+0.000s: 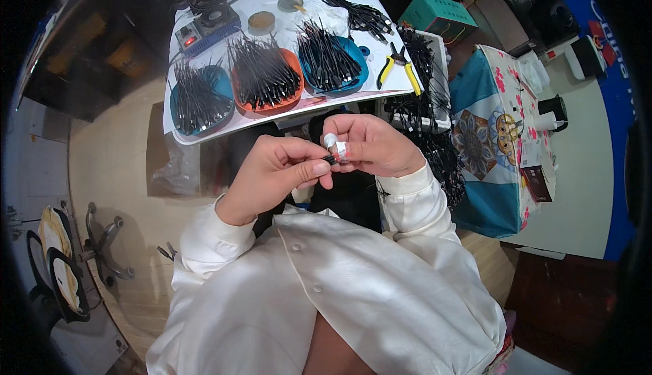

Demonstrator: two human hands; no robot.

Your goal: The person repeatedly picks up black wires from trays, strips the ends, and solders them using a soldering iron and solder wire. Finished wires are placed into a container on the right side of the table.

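My left hand [288, 168] is closed, its thumb and forefinger pinching a thin black cable [329, 159] with a little red at its tip. Touching that tip, my right hand [377, 145] has its fingers closed together, and white wraps cover its thumb tip and a fingertip. What lies between the right fingers is too small to make out. Both hands meet above my lap, just in front of the white table [272, 118]. Beyond them, bundles of short black cables fill a blue tray [222, 122], an orange tray [299, 76] and another blue tray [360, 63].
Yellow-handled pliers [399, 69] lie by the table's right edge, near a long cable bundle [353, 5]. A device with a red-lit switch [190, 40] stands at the back left. Right of the table, a white bin [443, 103] overflows with black cables. A chair base [102, 246] is at left.
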